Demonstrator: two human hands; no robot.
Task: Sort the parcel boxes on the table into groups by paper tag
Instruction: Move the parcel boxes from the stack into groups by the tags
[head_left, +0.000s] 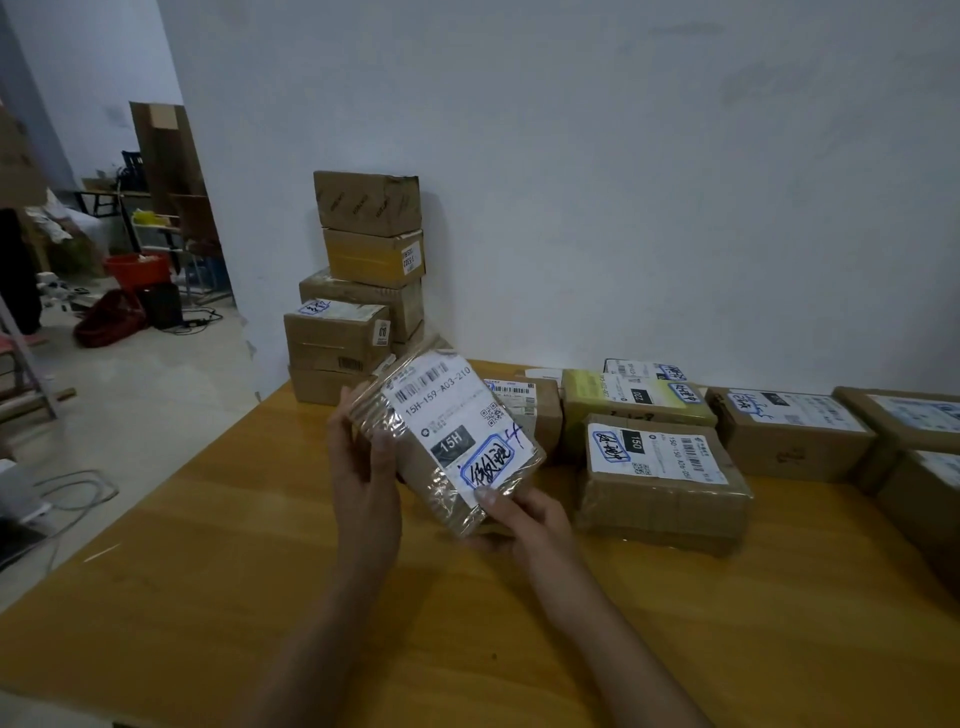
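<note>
Gripping a taped parcel box (415, 457) w/ both hands: my left fingers (383, 448) curl round its left edge, right fingers (489, 494) pinch its near corner, thumb on the paper tag (457, 415) marked 15H. Box is tilted, held above the desk (234, 571), w/ the 150 box (665, 493) to its right; box stack (363, 260) far left.

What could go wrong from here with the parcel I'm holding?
The 15H parcel is wrapped in glossy tape and held tilted by the left hand and right hand at its edges, so it might slip. Its tag resembles that of the nearby 150 parcel, so misgrouping is possible. The stack of boxes by the wall looks uneven; a bump could topple it.
</note>
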